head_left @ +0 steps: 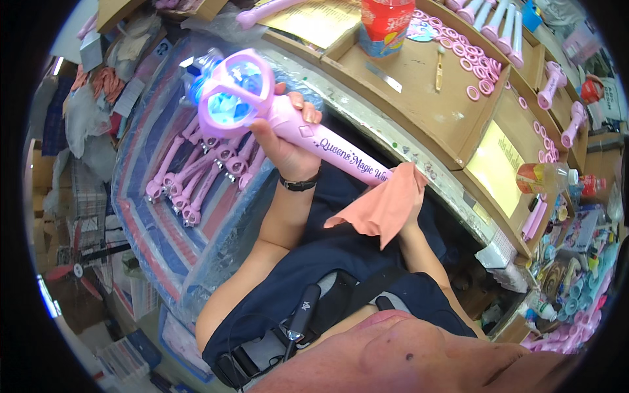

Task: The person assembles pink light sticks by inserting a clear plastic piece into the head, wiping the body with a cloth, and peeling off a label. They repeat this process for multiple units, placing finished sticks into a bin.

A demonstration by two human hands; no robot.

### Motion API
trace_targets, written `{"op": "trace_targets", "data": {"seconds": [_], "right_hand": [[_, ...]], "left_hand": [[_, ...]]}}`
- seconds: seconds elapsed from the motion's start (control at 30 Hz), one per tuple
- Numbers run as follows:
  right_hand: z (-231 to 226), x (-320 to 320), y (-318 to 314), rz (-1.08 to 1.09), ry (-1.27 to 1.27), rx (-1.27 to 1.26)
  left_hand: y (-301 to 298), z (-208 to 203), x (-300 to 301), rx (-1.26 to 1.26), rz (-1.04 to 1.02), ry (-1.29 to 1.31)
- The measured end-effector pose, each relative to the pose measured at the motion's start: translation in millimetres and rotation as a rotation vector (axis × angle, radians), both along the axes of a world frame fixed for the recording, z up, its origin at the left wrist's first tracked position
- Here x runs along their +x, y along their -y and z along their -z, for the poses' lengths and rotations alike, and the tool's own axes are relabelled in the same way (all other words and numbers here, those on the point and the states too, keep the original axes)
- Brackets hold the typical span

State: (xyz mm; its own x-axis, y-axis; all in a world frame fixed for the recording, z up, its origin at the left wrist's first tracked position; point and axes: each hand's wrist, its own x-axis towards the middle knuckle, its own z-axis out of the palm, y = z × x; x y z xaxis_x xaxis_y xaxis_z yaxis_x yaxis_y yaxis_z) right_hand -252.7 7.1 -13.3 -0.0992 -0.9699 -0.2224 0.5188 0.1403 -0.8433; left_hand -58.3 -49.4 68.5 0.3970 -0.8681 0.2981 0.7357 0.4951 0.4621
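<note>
A pink toy wand (344,153) lies slantwise in front of me, its round head with clear blue faceted pieces at the upper left. Just below that head, my left hand (290,149) is closed around the handle. At the lower right end, my right hand (414,208) grips an orange-pink cloth (380,204) that wraps the wand's tip and hangs down. The cloth covers most of my right fingers and the end of the handle.
To the left, a striped plastic-lined bag (216,226) holds several pink wands (187,177). Along the bench stand cardboard trays (406,111) with pink rings (465,56), a red-labelled bottle (385,29), a metal blade (383,76) and a small brush (439,69). Another bottle (540,178) lies at the right.
</note>
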Motion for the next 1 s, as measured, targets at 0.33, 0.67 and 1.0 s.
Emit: {"op": "trace_targets", "data": {"seconds": [0.33, 0.67, 1.0], "right_hand": [[-19.5, -9.6, -5.3, -0.341, -1.482, -0.401], [21.0, -19.1, -15.9, 0.004, -0.108, -0.279], [2.1, -24.5, -11.8, -0.06, -0.44, -0.463]], "left_hand": [[10.4, 1.9, -0.5, -0.016, 0.201, -0.008], [5.6, -3.2, -15.8, 0.351, -0.086, -0.115], [7.2, 1.5, -15.5, 0.483, -0.14, -0.103]]}}
